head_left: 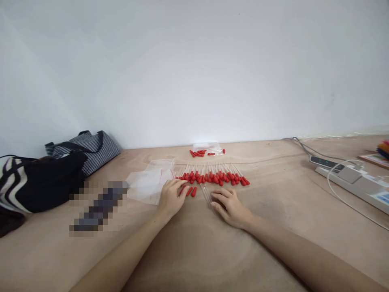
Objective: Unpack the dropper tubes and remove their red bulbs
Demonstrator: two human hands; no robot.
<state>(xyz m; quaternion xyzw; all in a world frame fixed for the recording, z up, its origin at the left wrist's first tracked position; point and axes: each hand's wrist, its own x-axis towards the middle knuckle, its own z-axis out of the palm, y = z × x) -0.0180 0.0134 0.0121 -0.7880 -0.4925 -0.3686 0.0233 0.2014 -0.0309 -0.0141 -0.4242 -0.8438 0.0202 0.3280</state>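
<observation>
My left hand (172, 197) rests on the table with its fingers stretched out and thumb apart, beside a few loose red rubber dropper bulbs (193, 192). One of those bulbs is partly hidden by the fingers. To the right, my right hand (229, 207) lies with curved, parted fingers next to several clear glass dropper tubes (206, 194). Just beyond both hands stretches a row of droppers (215, 177), their red bulbs toward me and their thin clear tubes pointing to the wall.
More red bulbs (200, 153) lie by a clear plastic bag (209, 147) near the wall. Flat clear zip bags (148, 182) are left of the droppers. A striped bag (91, 150) and black cloth item (54, 182) sit left; a power strip (352, 178) with cables lies right.
</observation>
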